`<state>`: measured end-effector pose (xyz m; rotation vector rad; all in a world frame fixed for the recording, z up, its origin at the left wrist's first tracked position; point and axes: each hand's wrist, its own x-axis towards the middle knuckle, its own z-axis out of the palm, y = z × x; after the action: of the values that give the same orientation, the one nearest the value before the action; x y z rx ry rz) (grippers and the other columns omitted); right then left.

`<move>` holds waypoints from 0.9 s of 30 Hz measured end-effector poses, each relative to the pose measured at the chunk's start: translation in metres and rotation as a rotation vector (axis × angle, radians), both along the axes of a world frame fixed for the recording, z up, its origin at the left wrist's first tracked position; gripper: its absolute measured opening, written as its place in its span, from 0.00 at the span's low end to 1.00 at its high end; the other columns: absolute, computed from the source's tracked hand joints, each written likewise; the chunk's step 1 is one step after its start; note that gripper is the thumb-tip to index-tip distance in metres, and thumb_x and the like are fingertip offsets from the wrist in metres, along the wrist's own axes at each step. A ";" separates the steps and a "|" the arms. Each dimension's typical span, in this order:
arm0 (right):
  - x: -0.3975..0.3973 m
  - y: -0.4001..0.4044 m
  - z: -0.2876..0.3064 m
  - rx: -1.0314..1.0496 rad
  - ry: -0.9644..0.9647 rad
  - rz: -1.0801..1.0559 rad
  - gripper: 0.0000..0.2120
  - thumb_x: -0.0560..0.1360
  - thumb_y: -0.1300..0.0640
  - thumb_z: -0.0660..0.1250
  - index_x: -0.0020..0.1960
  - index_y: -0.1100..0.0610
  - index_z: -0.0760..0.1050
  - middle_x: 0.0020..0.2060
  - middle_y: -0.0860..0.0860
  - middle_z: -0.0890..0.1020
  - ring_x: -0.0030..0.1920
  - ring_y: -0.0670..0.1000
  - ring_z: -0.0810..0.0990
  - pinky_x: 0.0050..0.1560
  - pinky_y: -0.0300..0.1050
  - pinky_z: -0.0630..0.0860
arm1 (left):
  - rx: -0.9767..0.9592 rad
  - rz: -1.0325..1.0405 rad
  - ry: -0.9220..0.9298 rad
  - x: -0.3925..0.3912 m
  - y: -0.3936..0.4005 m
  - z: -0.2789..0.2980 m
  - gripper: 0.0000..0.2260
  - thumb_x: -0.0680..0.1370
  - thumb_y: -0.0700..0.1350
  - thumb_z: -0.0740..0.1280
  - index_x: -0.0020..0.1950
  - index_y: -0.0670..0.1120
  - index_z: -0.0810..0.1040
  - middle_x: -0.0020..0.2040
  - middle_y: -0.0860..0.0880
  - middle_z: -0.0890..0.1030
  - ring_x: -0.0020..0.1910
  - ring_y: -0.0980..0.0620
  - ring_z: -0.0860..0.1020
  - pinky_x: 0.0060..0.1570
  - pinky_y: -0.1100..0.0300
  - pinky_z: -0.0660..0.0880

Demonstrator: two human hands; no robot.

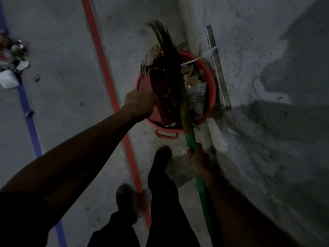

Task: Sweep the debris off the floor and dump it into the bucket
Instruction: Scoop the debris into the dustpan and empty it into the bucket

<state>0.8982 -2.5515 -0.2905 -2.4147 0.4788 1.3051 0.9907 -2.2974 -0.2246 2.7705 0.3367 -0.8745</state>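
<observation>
My left hand (138,102) grips the red dustpan (160,97), tilted over the red bucket (211,90). My right hand (199,159) is wrapped tight round the broom (190,139) handle, bristles across the pan. Debris pile (14,56) far left on the floor.

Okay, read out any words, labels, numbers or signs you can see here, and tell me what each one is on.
No text reads clearly.
White bag in the red bucket: a small shield-like emblem and lines of print, too blurred to read.
White scraps in the debris pile on the floor: too blurred to tell whether they carry print.
Broom and dustpan: no markings visible.
</observation>
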 end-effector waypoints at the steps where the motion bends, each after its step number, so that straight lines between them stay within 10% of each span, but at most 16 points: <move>1: 0.002 0.002 0.004 0.009 -0.008 0.011 0.20 0.82 0.43 0.56 0.67 0.55 0.64 0.48 0.56 0.77 0.47 0.60 0.78 0.45 0.50 0.72 | 0.013 -0.052 -0.046 -0.006 0.003 0.003 0.17 0.79 0.41 0.58 0.63 0.52 0.79 0.55 0.40 0.81 0.50 0.38 0.79 0.40 0.54 0.74; 11: -0.012 0.016 0.046 0.134 -0.052 -0.091 0.19 0.81 0.43 0.58 0.65 0.56 0.67 0.53 0.59 0.78 0.52 0.62 0.79 0.54 0.58 0.79 | 0.005 0.007 -0.300 -0.088 0.040 0.032 0.11 0.76 0.41 0.64 0.55 0.50 0.80 0.41 0.40 0.81 0.36 0.40 0.78 0.27 0.63 0.61; 15: -0.044 0.012 0.070 0.189 -0.112 -0.182 0.18 0.80 0.44 0.61 0.63 0.54 0.69 0.45 0.54 0.77 0.40 0.55 0.80 0.30 0.43 0.76 | -0.053 0.043 -0.397 -0.134 0.053 0.044 0.11 0.74 0.40 0.65 0.55 0.48 0.80 0.42 0.40 0.80 0.32 0.42 0.73 0.29 0.62 0.59; 19: -0.087 0.008 0.102 0.324 -0.196 -0.294 0.15 0.78 0.47 0.65 0.60 0.54 0.71 0.38 0.57 0.78 0.33 0.54 0.78 0.26 0.41 0.74 | -0.114 0.121 -0.504 -0.197 0.066 0.058 0.08 0.72 0.40 0.71 0.49 0.42 0.80 0.36 0.37 0.79 0.27 0.42 0.73 0.31 0.62 0.61; 27: -0.165 0.044 0.180 0.470 -0.274 -0.204 0.12 0.75 0.60 0.68 0.58 0.57 0.72 0.36 0.58 0.79 0.31 0.54 0.78 0.30 0.46 0.75 | -0.225 0.635 -0.364 -0.354 0.094 0.084 0.15 0.78 0.53 0.65 0.51 0.41 0.72 0.45 0.40 0.78 0.45 0.39 0.78 0.40 0.54 0.67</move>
<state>0.7331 -2.5072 -0.1105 -2.0446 0.2915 0.8661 0.6364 -2.2038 -0.1403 2.3150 0.9108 -0.2305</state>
